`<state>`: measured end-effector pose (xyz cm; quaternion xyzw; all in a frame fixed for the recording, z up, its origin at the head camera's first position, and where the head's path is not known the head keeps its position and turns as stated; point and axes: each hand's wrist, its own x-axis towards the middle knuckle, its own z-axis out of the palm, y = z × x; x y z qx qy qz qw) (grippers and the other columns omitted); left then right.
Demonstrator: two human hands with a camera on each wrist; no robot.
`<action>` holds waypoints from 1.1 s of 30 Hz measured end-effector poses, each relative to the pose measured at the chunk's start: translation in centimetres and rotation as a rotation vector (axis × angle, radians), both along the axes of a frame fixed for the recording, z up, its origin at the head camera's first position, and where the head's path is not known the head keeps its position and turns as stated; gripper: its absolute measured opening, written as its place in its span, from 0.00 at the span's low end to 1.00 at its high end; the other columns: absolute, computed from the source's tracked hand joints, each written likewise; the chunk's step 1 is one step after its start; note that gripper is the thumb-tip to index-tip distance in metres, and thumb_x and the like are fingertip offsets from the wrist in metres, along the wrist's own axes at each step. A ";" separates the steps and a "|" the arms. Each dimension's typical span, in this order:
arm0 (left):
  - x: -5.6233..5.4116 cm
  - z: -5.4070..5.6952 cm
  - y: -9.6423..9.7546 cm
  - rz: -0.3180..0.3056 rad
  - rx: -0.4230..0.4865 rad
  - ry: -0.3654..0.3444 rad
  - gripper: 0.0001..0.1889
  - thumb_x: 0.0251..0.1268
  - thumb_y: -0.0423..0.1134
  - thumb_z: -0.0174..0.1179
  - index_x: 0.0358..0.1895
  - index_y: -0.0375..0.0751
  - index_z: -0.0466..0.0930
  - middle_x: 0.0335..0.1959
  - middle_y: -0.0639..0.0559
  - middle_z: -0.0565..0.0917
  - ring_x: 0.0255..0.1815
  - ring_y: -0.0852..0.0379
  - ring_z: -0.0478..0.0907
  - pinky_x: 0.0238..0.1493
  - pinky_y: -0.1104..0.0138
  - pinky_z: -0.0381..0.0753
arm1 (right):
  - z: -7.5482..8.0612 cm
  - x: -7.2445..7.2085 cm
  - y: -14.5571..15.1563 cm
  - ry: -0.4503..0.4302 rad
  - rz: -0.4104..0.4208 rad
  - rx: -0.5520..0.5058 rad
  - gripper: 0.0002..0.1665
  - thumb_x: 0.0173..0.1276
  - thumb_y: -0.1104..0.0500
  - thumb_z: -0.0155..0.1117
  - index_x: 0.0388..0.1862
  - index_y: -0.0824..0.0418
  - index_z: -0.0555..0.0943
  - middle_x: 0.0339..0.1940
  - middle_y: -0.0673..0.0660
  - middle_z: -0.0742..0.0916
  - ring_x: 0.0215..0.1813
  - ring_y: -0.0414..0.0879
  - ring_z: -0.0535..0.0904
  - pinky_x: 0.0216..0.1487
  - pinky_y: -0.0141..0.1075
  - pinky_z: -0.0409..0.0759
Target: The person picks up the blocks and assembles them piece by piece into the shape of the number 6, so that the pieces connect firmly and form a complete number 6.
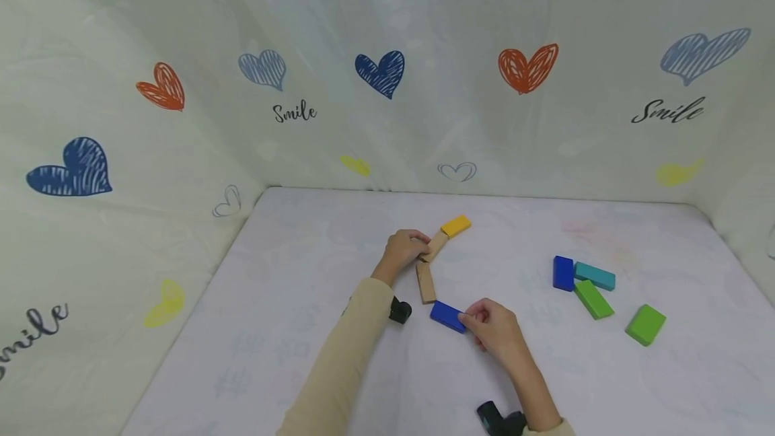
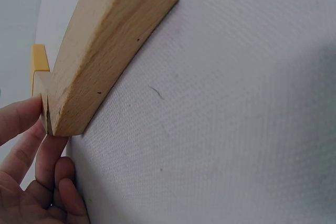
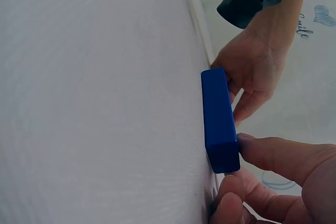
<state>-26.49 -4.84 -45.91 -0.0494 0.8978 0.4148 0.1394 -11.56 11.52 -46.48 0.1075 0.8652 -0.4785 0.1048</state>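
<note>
1. Hand state: the right hand (image 1: 495,330) pinches the right, near end of the blue block (image 1: 447,315) between thumb and fingers. The left hand (image 1: 404,251) grips the far wooden block (image 1: 436,245) at its near end; whether its fingers also bear on the near wooden block (image 1: 426,282) is hard to tell.
2. Location: the blue block lies at the near end of a bent row, with the yellow block (image 1: 456,226) at the far end.
3. Hazard, displacement: excess push on the blue block could drive the near wooden block out of line. Likely cause: force passed through the corner where they meet.
4. Hazard, snagging: the black wrist device (image 1: 399,310), just left of the row, could knock the near wooden block if the left arm swings right.
5. Hazard, slip: the painted face appears smooth; an end-only pinch could let the block pivot.
6. Materials: bare blocks show fine grain, small dark specks and crisp edges. Coloured blocks are evenly coated, rectangular bars. The white tabletop (image 1: 242,321) has a woven texture.
</note>
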 end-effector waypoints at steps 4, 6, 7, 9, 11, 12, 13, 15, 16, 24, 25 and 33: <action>0.0 0.0 0.0 0.002 0.000 -0.004 0.10 0.54 0.41 0.62 0.40 0.47 0.85 0.48 0.47 0.82 0.48 0.52 0.73 0.53 0.58 0.71 | 0.1 0.0 0.0 0.002 0.004 0.005 0.11 0.61 0.56 0.64 0.35 0.63 0.77 0.17 0.52 0.74 0.17 0.42 0.69 0.18 0.31 0.67; 0.0 0.1 0.0 0.001 0.000 -0.003 0.10 0.54 0.41 0.62 0.40 0.47 0.85 0.47 0.47 0.82 0.48 0.52 0.73 0.52 0.58 0.71 | 0.1 0.0 0.0 0.002 0.007 0.007 0.11 0.61 0.56 0.64 0.35 0.63 0.77 0.16 0.52 0.74 0.17 0.42 0.69 0.18 0.31 0.67; 0.0 0.1 0.0 0.001 0.000 -0.003 0.10 0.54 0.41 0.62 0.40 0.46 0.85 0.47 0.47 0.82 0.47 0.52 0.73 0.52 0.58 0.71 | 0.1 0.0 0.0 0.003 0.008 0.008 0.11 0.61 0.56 0.64 0.35 0.63 0.77 0.16 0.52 0.74 0.17 0.42 0.69 0.18 0.31 0.67; 0.0 0.1 0.0 -0.001 -0.003 0.000 0.10 0.54 0.41 0.62 0.40 0.46 0.85 0.46 0.47 0.82 0.46 0.52 0.73 0.51 0.59 0.71 | 0.1 0.0 0.0 0.003 0.009 0.008 0.11 0.61 0.57 0.64 0.35 0.64 0.77 0.16 0.52 0.74 0.17 0.42 0.69 0.18 0.31 0.66; 0.0 0.1 0.0 -0.001 -0.001 0.001 0.10 0.54 0.40 0.62 0.40 0.46 0.85 0.46 0.47 0.82 0.46 0.52 0.73 0.51 0.59 0.71 | 0.1 0.0 0.0 0.000 0.009 0.010 0.11 0.61 0.56 0.64 0.35 0.63 0.77 0.16 0.52 0.74 0.17 0.42 0.69 0.18 0.31 0.66; 0.0 0.1 0.0 -0.001 0.000 0.001 0.10 0.54 0.40 0.62 0.40 0.46 0.85 0.46 0.47 0.82 0.46 0.52 0.73 0.51 0.59 0.71 | 0.1 0.0 0.0 0.000 0.012 0.012 0.11 0.61 0.56 0.64 0.36 0.63 0.77 0.17 0.52 0.74 0.17 0.42 0.69 0.18 0.31 0.66; 0.0 0.1 0.0 -0.001 0.002 0.002 0.10 0.54 0.40 0.62 0.40 0.46 0.85 0.46 0.47 0.82 0.45 0.53 0.73 0.51 0.59 0.71 | 0.1 0.0 0.0 -0.002 0.013 0.011 0.12 0.61 0.56 0.64 0.36 0.64 0.77 0.17 0.52 0.74 0.17 0.42 0.69 0.18 0.31 0.66; 0.1 0.1 0.0 -0.001 0.005 0.003 0.10 0.53 0.40 0.63 0.40 0.45 0.85 0.46 0.46 0.82 0.46 0.53 0.73 0.51 0.59 0.71 | 0.2 -0.1 0.0 -0.008 0.017 0.010 0.12 0.61 0.56 0.64 0.37 0.63 0.76 0.17 0.52 0.74 0.17 0.42 0.70 0.19 0.31 0.67; 0.1 0.2 -0.1 -0.002 0.004 0.006 0.10 0.53 0.40 0.63 0.40 0.45 0.86 0.46 0.47 0.82 0.46 0.53 0.73 0.51 0.59 0.71 | 0.3 -0.1 0.1 -0.011 0.021 0.008 0.13 0.62 0.56 0.64 0.38 0.63 0.76 0.18 0.52 0.75 0.17 0.43 0.70 0.20 0.31 0.68; 0.1 0.4 -0.1 -0.005 0.006 0.011 0.10 0.54 0.40 0.63 0.40 0.45 0.85 0.47 0.46 0.82 0.47 0.52 0.74 0.53 0.59 0.72 | 0.8 -0.1 1.2 -0.012 0.082 -0.071 0.20 0.63 0.52 0.62 0.49 0.63 0.75 0.28 0.54 0.80 0.24 0.43 0.74 0.26 0.32 0.75; 0.1 0.4 -0.1 -0.006 0.008 0.011 0.10 0.54 0.40 0.63 0.40 0.45 0.85 0.47 0.46 0.82 0.47 0.52 0.74 0.52 0.59 0.72 | 0.8 -0.1 1.5 -0.002 0.088 -0.075 0.21 0.64 0.52 0.62 0.50 0.63 0.75 0.30 0.55 0.80 0.26 0.43 0.75 0.27 0.31 0.76; 0.0 0.3 -0.1 -0.011 0.020 -0.005 0.10 0.54 0.40 0.62 0.40 0.45 0.85 0.47 0.47 0.82 0.46 0.53 0.73 0.51 0.60 0.71 | 1.4 -0.3 5.2 0.099 0.025 0.045 0.26 0.65 0.44 0.58 0.53 0.61 0.74 0.43 0.58 0.82 0.45 0.45 0.77 0.41 0.32 0.78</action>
